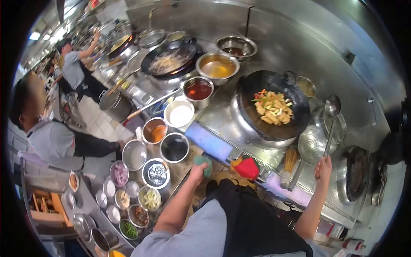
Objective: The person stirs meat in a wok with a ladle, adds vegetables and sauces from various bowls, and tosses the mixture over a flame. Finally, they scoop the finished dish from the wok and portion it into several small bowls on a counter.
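My right hand (323, 168) is closed around the long handle of a steel ladle (332, 106), whose bowl points away from me to the right of the wok. In my left hand (197, 172), held low in front of the counter edge, is a bunched green cloth (207, 166). A black wok (252, 120) sits on the burner ahead, with golden fried pieces (274, 113) and strips of vegetable in it. A perforated skimmer (311, 143) and a bamboo brush (290, 162) lie between the wok and my right hand.
On the left stand several bowls of sauces and cut ingredients, among them a bowl of dark liquid (174, 147). A red cloth (247, 168) lies at the counter edge. Another wok (169, 60) is farther back. A co-worker (51, 139) stands at the left.
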The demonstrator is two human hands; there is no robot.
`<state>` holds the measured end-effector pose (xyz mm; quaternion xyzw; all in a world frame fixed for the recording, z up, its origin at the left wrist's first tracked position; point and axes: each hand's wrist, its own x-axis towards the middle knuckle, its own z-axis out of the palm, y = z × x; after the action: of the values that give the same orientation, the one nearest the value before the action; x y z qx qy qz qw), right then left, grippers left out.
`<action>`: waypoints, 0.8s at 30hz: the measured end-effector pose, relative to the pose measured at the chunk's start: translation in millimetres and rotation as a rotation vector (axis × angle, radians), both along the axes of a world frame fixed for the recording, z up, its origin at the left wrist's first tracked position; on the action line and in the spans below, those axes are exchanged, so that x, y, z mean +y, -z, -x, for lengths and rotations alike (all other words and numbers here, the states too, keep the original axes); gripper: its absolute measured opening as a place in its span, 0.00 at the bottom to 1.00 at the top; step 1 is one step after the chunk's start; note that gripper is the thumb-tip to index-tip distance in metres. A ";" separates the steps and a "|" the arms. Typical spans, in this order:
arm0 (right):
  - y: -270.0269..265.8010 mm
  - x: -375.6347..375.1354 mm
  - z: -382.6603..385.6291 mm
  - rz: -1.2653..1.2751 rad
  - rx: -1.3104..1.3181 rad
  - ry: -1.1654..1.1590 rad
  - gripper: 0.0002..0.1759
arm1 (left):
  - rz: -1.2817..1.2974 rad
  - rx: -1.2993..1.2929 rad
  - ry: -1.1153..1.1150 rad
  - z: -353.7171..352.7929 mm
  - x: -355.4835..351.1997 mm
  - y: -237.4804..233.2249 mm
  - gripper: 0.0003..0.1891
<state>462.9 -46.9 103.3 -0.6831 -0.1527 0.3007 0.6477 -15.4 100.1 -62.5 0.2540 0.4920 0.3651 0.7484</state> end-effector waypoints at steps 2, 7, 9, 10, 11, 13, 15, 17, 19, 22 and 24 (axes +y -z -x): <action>-8.0 -3.6 60.3 -0.192 0.181 -0.021 0.07 | -0.018 -0.122 -0.041 12.4 25.9 -30.6 0.16; -27.8 -4.4 171.4 0.045 0.139 -0.407 0.25 | -0.110 -0.115 -0.260 36.2 86.3 -69.6 0.14; -37.0 8.1 209.8 0.163 0.091 -0.604 0.29 | -0.055 -0.094 -0.206 48.6 104.5 -71.2 0.14; -38.8 17.5 225.7 0.191 0.090 -0.692 0.29 | -0.005 -0.070 -0.157 52.6 111.7 -73.4 0.13; -39.4 27.1 239.8 0.220 0.090 -0.779 0.29 | -0.001 -0.073 -0.149 54.6 118.1 -72.5 0.13; -24.1 46.9 261.4 0.258 -0.122 -0.907 0.29 | 0.044 -0.057 -0.171 56.5 129.4 -66.7 0.11; 23.9 71.9 276.7 0.029 -0.751 -0.948 0.29 | 0.060 -0.089 -0.176 61.3 138.8 -54.7 0.11; 6.2 96.5 303.9 0.245 -0.827 -1.073 0.31 | 0.104 -0.198 -0.199 66.1 147.2 -46.7 0.11; 23.3 111.5 325.0 0.301 -0.950 -1.071 0.31 | 0.105 -0.208 -0.188 68.3 151.4 -48.7 0.12; 40.9 116.9 343.7 0.420 -1.087 -1.079 0.31 | 0.129 -0.263 -0.189 74.9 158.1 -43.2 0.12; 52.1 114.2 346.9 0.466 -1.072 -1.102 0.31 | 0.130 -0.263 -0.178 77.9 161.1 -40.2 0.12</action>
<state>116.0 67.3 51.2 -0.6785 -0.6917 0.2322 0.0853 -93.3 261.2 -22.3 0.1106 0.4330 0.4275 0.7858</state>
